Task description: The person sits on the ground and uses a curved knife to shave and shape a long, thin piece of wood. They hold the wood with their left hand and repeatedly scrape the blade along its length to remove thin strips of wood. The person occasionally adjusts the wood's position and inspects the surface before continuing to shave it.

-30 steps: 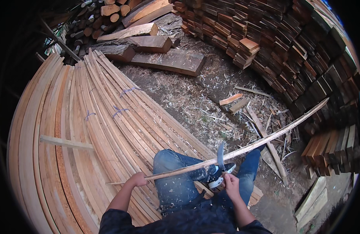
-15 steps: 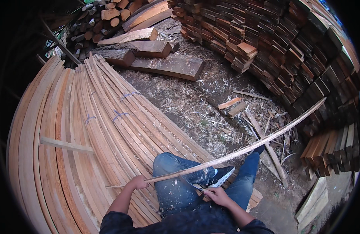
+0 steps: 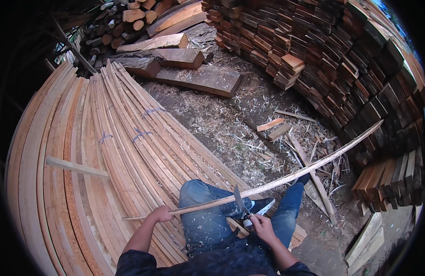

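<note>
A long, thin wooden strip [image 3: 295,171] runs from the stacked strips at my left, over my thighs, to the right near the timber stack. Its near end is gripped by my left hand [image 3: 162,214], fingers wrapped round it above my left thigh. My right hand [image 3: 262,226] is closed round the handle of a knife [image 3: 240,199] with a broad, curved blade. The handle is mostly hidden in the fingers. The blade points up and forward, its upper part at the strip; whether it touches the wood I cannot tell.
Long sawn strips [image 3: 74,138], some tied in bundles, lie under and left of me, with a short batten [image 3: 77,167] across them. Thick beams [image 3: 198,81] and logs lie ahead. A tall timber stack [image 3: 323,60] curves along the right. Shavings and offcuts [image 3: 279,131] litter the ground.
My right hand has risen slightly and moved right. The knife has swung from lying low near my lap to pointing up at the strip. My left hand keeps its grip almost in place.
</note>
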`<state>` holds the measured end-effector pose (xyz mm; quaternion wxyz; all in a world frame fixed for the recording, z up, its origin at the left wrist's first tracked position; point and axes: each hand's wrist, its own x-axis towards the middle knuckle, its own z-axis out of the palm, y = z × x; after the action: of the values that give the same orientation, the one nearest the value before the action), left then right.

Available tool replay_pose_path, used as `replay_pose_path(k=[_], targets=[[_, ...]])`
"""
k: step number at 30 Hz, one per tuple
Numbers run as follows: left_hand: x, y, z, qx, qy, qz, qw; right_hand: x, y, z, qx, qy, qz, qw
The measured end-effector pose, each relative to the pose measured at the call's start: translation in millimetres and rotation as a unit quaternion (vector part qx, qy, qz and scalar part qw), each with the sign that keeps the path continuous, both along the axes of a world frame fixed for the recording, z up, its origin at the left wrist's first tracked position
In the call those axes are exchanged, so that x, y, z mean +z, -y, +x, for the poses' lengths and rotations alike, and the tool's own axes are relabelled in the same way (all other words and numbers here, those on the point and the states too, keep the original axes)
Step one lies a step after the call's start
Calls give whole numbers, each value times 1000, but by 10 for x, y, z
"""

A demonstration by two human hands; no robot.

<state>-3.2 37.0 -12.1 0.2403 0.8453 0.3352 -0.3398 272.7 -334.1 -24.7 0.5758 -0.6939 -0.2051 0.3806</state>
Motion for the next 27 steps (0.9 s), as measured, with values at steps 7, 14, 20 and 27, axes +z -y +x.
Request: replay_pose_path(k=[7, 14, 20, 27], targets=[[120, 58, 61, 36, -4, -10, 999, -12, -63, 271, -221, -78, 78, 969], [232, 100, 125, 26, -21, 3, 999, 129, -31, 60, -87, -114, 64, 988], [153, 40, 120, 21, -36, -6, 999, 95, 18, -92, 63, -75, 0, 995], [137, 38, 98, 36, -12, 0, 999, 202, 85, 174, -134, -157, 56, 977]])
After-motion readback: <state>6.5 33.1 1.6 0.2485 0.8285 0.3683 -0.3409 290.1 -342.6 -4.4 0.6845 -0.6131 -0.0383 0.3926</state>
